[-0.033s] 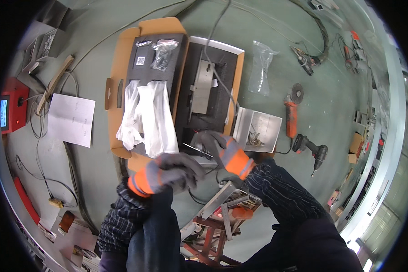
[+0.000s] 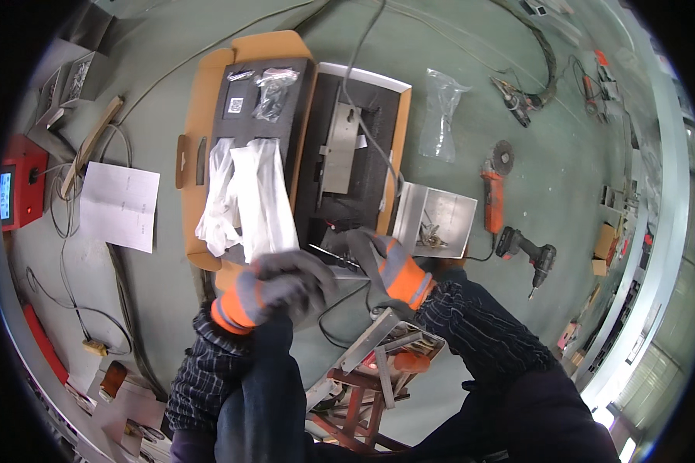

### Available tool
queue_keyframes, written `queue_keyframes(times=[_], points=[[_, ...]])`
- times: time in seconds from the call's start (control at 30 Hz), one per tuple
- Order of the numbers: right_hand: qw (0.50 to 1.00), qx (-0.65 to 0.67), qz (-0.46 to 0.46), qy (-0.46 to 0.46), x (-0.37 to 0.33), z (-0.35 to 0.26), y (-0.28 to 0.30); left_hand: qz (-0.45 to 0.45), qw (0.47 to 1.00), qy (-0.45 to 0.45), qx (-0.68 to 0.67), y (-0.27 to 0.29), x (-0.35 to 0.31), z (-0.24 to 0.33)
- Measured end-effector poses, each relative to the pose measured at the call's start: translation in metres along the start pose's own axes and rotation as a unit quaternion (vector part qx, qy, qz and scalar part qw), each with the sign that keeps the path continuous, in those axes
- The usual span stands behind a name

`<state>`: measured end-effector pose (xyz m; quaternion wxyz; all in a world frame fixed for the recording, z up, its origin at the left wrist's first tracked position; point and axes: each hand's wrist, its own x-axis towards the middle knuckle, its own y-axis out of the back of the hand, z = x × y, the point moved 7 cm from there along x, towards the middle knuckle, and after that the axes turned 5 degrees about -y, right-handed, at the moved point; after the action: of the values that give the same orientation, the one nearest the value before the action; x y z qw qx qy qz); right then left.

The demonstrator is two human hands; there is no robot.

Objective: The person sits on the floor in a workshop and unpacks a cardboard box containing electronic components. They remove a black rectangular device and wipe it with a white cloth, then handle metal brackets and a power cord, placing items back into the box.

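Both my hands wear grey gloves with orange cuffs. My right hand is at the near end of an open cardboard box with dark foam, fingers bent down and pressed together beside some dark cable. What lies between its fingertips is hidden. My left hand hovers left of it, just short of the box's near edge, its curled fingers smeared by motion. Inside the box's right half lies a flat metal bracket. White wrapped parts and a small clear bag of black pieces rest on the left half.
Right of the box stand a metal tray with small hardware, an orange angle grinder and a cordless drill. A paper sheet and a red device with a screen are left. A tool-filled stand is near my legs. Cables cross the floor.
My left hand has moved slightly left. The right hand stays at the box's near end. The whole view has shifted a little.
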<state>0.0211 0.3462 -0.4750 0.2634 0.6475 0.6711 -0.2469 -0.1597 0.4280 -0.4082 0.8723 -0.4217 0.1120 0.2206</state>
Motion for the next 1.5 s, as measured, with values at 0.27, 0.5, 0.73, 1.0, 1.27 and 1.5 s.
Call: queue_keyframes(times=[0.27,0.5,0.73,1.0,1.27,1.5], points=[[0.895,-0.335,0.200,0.218,-0.010,-0.053,-0.003,0.280,0.943,-0.163,-0.083,0.036,0.012,0.004],[0.967,-0.184,0.157,0.079,0.008,-0.029,-0.030,0.340,0.930,-0.138,-0.007,0.047,0.011,-0.002],[0.943,-0.044,0.327,-0.026,0.030,0.020,0.008,0.352,0.922,-0.161,-0.023,0.055,0.004,-0.005],[0.900,-0.252,0.302,-0.188,0.135,-0.010,0.025,0.331,0.932,-0.140,-0.053,0.048,0.007,-0.007],[0.897,-0.235,0.317,-0.201,0.168,0.013,0.041,0.321,0.934,-0.137,-0.070,0.051,0.005,-0.006],[0.937,-0.092,0.328,-0.079,0.132,0.001,0.038,0.328,0.932,-0.145,-0.054,0.051,0.000,-0.004]])
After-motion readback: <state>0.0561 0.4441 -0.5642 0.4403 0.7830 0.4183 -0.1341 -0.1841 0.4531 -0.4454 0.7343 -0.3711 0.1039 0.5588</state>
